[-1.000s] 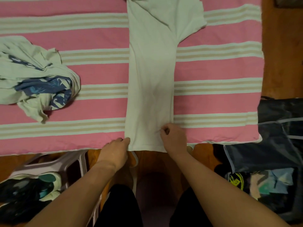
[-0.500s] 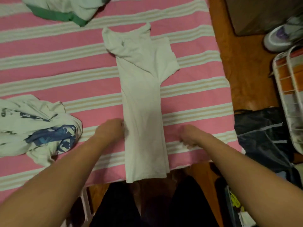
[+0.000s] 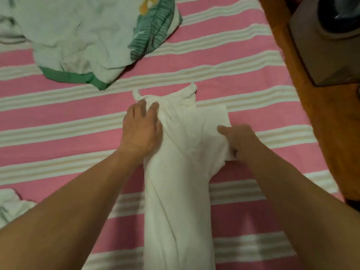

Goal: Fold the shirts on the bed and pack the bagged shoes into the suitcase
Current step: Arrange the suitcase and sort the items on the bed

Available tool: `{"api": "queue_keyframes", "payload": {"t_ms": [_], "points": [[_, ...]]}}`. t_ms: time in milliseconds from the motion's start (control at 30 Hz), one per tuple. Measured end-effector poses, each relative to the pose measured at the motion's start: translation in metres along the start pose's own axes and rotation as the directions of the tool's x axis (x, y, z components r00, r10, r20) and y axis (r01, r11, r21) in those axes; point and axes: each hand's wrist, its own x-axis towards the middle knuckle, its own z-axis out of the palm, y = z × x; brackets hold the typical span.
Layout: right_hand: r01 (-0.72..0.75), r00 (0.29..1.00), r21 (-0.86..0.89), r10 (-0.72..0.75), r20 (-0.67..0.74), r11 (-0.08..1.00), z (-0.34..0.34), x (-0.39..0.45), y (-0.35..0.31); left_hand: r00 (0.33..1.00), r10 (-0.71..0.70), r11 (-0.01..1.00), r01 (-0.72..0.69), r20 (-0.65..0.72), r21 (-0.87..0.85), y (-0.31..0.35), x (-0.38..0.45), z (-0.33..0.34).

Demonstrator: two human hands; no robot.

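Head cam update from where I'm watching: both hands have moved up from the hem end of the white shirt (image 3: 175,172) to the shoulder end in about a second. Earlier they were down at the bottom edge near the foot of the bed; half a second back they were sitting either side of the shirt's middle, off the cloth. Now they're right on it.

The left hand (image 3: 141,131) lies on the shoulder area just below the collar, fingers (image 3: 153,108) fairly straight and pressing into the fabric, which bunches a little beside them. The right hand (image 3: 240,139) has curled its fingers round the sleeve on the right side, thumb on top, so I'd call that a pinch on the sleeve edge.

The shirt itself runs lengthwise down the pink striped bed (image 3: 58,117), already narrowed into a long strip, with that one sleeve poking out to the right. My read is that the sleeve gets tucked in next, then the length gets folded up.

Task-wise we're early. A crumpled shirt with green trim (image 3: 83,45) sits further up the bed, well apart from this one, and a bit of another garment (image 3: 9,205) shows at the left edge. Neither looks folded. I can't see the suitcase or the bagged shoes from this angle at all. A brown box (image 3: 329,51) sits on the floor to the right.
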Motion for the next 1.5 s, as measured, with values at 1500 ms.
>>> {"api": "queue_keyframes", "payload": {"t_ms": [1500], "points": [[0.489,0.865,-0.430,-0.356,0.354,0.759,0.063,0.048,-0.060,0.747,-0.521,0.368,0.634,0.414,-0.680,-0.017,0.022,-0.017]]}}
